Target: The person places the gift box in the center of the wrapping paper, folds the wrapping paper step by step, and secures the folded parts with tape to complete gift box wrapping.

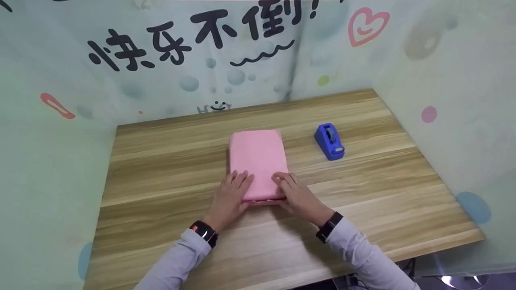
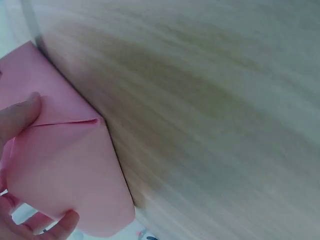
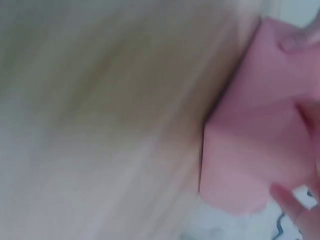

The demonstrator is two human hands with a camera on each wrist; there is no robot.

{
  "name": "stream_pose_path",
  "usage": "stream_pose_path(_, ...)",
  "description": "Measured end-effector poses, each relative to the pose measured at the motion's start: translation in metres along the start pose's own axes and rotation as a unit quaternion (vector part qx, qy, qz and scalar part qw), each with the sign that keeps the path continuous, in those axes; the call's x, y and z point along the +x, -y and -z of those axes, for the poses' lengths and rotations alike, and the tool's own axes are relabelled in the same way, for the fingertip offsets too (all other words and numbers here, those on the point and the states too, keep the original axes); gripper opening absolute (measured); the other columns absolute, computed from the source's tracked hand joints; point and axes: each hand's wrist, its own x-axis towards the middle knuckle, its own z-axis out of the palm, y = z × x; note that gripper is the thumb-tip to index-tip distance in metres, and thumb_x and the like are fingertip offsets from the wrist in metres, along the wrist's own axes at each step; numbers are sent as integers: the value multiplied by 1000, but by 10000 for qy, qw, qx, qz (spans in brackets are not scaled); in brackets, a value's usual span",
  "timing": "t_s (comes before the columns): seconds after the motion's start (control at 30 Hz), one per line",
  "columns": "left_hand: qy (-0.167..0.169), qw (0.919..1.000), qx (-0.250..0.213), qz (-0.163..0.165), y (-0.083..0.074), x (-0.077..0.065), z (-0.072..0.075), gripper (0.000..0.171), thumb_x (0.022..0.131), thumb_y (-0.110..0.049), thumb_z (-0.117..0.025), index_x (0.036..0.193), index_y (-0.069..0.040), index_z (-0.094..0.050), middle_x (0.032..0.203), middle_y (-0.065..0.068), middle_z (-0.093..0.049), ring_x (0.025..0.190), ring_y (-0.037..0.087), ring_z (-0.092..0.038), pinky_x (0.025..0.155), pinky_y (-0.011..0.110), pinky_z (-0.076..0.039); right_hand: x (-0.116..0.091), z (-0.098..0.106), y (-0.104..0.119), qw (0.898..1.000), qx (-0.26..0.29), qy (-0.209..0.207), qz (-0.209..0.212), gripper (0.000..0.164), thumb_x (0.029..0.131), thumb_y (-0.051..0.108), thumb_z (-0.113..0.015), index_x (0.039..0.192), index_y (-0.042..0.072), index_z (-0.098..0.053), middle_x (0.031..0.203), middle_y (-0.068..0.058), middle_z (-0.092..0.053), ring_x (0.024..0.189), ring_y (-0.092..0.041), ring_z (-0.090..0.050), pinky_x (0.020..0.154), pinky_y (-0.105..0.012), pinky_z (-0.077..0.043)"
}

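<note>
A box-shaped package wrapped in pink paper [image 1: 259,155] lies on the wooden table in front of the person. At its near left corner, the left hand [image 1: 230,195] grips it, fingers over the top and thumb at the near end. In the left wrist view, the thumb presses the pink paper [image 2: 65,170] beside a folded crease. On the near right corner, the right hand [image 1: 300,196] holds the package with bent fingers on top and its thumb low at the end. Folded paper edges show along the near end between the hands. In the right wrist view, the pink paper [image 3: 255,145] is blurred.
A blue tape dispenser [image 1: 329,141] stands to the right of the package on the wooden table [image 1: 161,169]. Printed cloth walls [image 1: 250,86] enclose the table at the back and both sides. Dark cables [image 1: 409,268] show below its front right edge.
</note>
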Motion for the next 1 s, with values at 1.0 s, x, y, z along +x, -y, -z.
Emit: stream_pose_path(1.0, 343, 9673, -2317, 974, -5, -9, 0, 84, 81, -43, -67, 148, -16, -24, 156, 19, 0, 136, 43, -26, 102, 50, -38, -8, 8, -18, 9841, 1079, 1045, -949, 62, 83, 46, -64, 131, 9, -48, 154, -15, -19, 115, -37, -54, 88, -41, -51)
